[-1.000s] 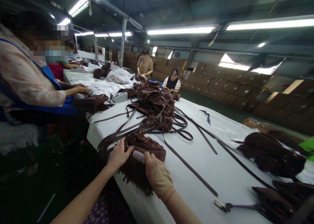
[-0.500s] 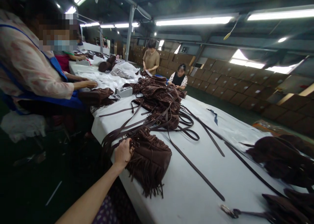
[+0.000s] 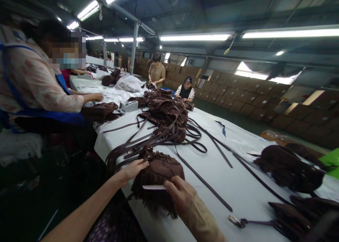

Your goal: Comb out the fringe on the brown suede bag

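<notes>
A dark brown fringed handbag (image 3: 164, 166) lies near the left edge of the white-covered table. At its upper left side, my left hand (image 3: 134, 169) grips it, the fingertips near a metal eyelet. My right hand (image 3: 180, 194) is closed around a thin, flat white strip (image 3: 153, 187), whose far end points left across the front of the bag; what kind of thing it is I cannot make out. Part of the bag's lower fringe is hidden behind the right hand.
A heap of brown fringed bags (image 3: 169, 111) with long straps lies beyond. More dark bags (image 3: 288, 167) and a metal clasp (image 3: 236, 220) are at right. A co-worker in a blue apron (image 3: 53, 111) sits at left beside a grey dispenser (image 3: 129, 106). Stacked cartons (image 3: 238, 97) line the wall.
My right hand has come into view with the white strip and is now over the bag. The left hand's fingers have straightened along the bag's side. The camera view has shifted slightly.
</notes>
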{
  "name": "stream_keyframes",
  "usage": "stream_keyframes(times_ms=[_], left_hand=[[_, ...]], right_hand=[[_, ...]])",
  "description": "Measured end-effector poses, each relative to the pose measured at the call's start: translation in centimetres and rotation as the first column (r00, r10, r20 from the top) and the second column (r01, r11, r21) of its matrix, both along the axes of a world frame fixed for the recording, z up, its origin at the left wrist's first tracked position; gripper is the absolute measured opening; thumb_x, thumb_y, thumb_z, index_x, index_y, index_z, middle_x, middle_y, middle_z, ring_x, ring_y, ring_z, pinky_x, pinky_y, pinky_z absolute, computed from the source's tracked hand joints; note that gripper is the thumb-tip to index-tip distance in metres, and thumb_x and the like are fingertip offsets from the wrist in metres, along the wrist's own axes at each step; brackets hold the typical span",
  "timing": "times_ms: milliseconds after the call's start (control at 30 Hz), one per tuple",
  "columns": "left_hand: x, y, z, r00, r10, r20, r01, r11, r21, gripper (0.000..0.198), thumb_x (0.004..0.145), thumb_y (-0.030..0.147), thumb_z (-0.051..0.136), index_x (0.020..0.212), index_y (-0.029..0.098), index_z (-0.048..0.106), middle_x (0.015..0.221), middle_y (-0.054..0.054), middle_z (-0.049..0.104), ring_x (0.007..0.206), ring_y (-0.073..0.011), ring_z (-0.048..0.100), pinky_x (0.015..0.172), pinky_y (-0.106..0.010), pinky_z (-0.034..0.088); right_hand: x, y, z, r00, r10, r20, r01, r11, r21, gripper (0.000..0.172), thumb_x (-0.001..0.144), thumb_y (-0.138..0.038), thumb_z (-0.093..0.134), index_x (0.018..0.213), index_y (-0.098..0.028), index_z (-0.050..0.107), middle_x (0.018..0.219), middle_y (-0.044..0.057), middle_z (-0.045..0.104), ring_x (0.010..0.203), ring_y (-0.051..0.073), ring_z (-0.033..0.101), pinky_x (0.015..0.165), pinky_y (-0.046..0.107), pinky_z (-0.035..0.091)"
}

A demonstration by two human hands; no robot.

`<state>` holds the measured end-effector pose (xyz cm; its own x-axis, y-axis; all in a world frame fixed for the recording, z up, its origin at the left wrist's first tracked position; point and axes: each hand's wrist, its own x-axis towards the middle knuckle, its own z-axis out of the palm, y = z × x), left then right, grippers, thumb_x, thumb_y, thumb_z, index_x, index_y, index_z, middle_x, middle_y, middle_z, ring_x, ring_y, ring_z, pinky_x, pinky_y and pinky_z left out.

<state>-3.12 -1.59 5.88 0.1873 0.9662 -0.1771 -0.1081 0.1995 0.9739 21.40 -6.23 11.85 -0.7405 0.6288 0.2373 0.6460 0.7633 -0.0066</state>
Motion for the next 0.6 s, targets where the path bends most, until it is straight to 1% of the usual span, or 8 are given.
stream_keyframes(times_ms=[67, 133, 167, 233, 333, 467, 533, 600], left_hand=[[0.8, -0.1, 1.4, 0.999, -0.011, 0.043, 0.01, 0.999, 0.034, 0.033, 0.073, 0.044, 0.071, 0.089, 0.015, 0.07, 0.084, -0.004, 0.074, 0.081, -0.0203, 0.067, 0.076, -0.029, 0.051], [1.2, -0.1, 2.3, 0.997, 0.006, 0.078, -0.011, 0.998, 0.055, 0.03, 0.073, 0.041, 0.073, 0.089, 0.016, 0.069, 0.083, -0.003, 0.074, 0.078, -0.0187, 0.067, 0.072, -0.026, 0.05], [1.1, -0.1, 2.4, 0.995, 0.025, 0.098, -0.03, 0.998, 0.055, 0.029, 0.074, 0.041, 0.072, 0.089, 0.016, 0.069, 0.082, -0.002, 0.074, 0.076, -0.0179, 0.067, 0.07, -0.025, 0.05], [0.5, 0.0, 2.2, 0.987, 0.081, 0.141, -0.086, 0.996, 0.031, 0.028, 0.079, 0.043, 0.067, 0.09, 0.017, 0.067, 0.079, -0.002, 0.073, 0.07, -0.0165, 0.067, 0.065, -0.025, 0.051], [-1.3, 0.1, 1.0, 0.964, 0.174, 0.202, -0.173, 0.985, -0.021, 0.026, 0.085, 0.042, 0.059, 0.091, 0.018, 0.064, 0.079, -0.003, 0.074, 0.066, -0.0169, 0.068, 0.065, -0.027, 0.053], [-4.1, 0.0, -0.3, 0.889, 0.307, 0.341, -0.289, 0.952, -0.104, 0.022, 0.086, 0.033, 0.059, 0.099, 0.016, 0.063, 0.089, -0.007, 0.075, 0.079, -0.0215, 0.072, 0.076, -0.035, 0.057], [-4.6, 0.0, -0.5, 0.875, 0.327, 0.357, -0.299, 0.945, -0.132, 0.027, 0.086, 0.035, 0.061, 0.105, 0.016, 0.063, 0.093, -0.008, 0.075, 0.084, -0.0231, 0.072, 0.079, -0.037, 0.057], [-4.2, -0.1, -0.7, 0.913, 0.305, 0.27, -0.286, 0.952, -0.109, 0.035, 0.085, 0.042, 0.063, 0.108, 0.015, 0.064, 0.097, -0.01, 0.075, 0.087, -0.025, 0.072, 0.082, -0.039, 0.057]], right_hand=[[-2.5, 0.9, 2.1, 0.998, 0.051, 0.033, -0.051, 0.999, 0.009, 0.023, 0.094, -0.012, 0.048, 0.112, -0.025, 0.053, 0.101, 0.004, 0.058, 0.086, 0.018, 0.055, 0.077, 0.029, 0.043], [-3.7, 1.8, 3.1, 0.995, 0.079, 0.055, -0.08, 0.997, 0.016, 0.019, 0.095, -0.013, 0.049, 0.109, -0.024, 0.054, 0.102, 0.003, 0.058, 0.088, 0.018, 0.055, 0.079, 0.029, 0.043], [-3.7, 2.1, 3.0, 0.995, 0.077, 0.057, -0.077, 0.997, 0.009, 0.02, 0.094, -0.012, 0.049, 0.109, -0.023, 0.055, 0.101, 0.003, 0.059, 0.087, 0.018, 0.056, 0.078, 0.028, 0.043], [-2.2, 2.5, 1.9, 0.998, 0.035, 0.046, -0.033, 0.999, -0.026, 0.021, 0.093, -0.008, 0.048, 0.106, -0.023, 0.056, 0.098, 0.002, 0.06, 0.082, 0.016, 0.057, 0.073, 0.026, 0.043], [3.7, 2.1, -1.6, 0.996, -0.079, 0.039, 0.082, 0.993, -0.083, 0.025, 0.091, -0.004, 0.045, 0.101, -0.023, 0.057, 0.091, 0.001, 0.062, 0.073, 0.015, 0.058, 0.065, 0.024, 0.043], [14.5, 0.2, -6.8, 0.975, -0.222, -0.01, 0.221, 0.972, -0.079, 0.025, 0.092, -0.007, 0.041, 0.091, -0.024, 0.06, 0.079, 0.002, 0.065, 0.064, 0.015, 0.063, 0.06, 0.024, 0.046], [18.2, -0.6, -7.7, 0.961, -0.27, -0.061, 0.267, 0.962, -0.052, 0.025, 0.094, -0.012, 0.04, 0.09, -0.025, 0.06, 0.076, 0.003, 0.064, 0.062, 0.016, 0.063, 0.058, 0.024, 0.047], [19.2, -1.0, -7.1, 0.944, -0.301, -0.137, 0.297, 0.954, -0.048, 0.024, 0.097, -0.016, 0.036, 0.095, -0.024, 0.059, 0.078, 0.004, 0.063, 0.063, 0.016, 0.063, 0.057, 0.024, 0.047]])
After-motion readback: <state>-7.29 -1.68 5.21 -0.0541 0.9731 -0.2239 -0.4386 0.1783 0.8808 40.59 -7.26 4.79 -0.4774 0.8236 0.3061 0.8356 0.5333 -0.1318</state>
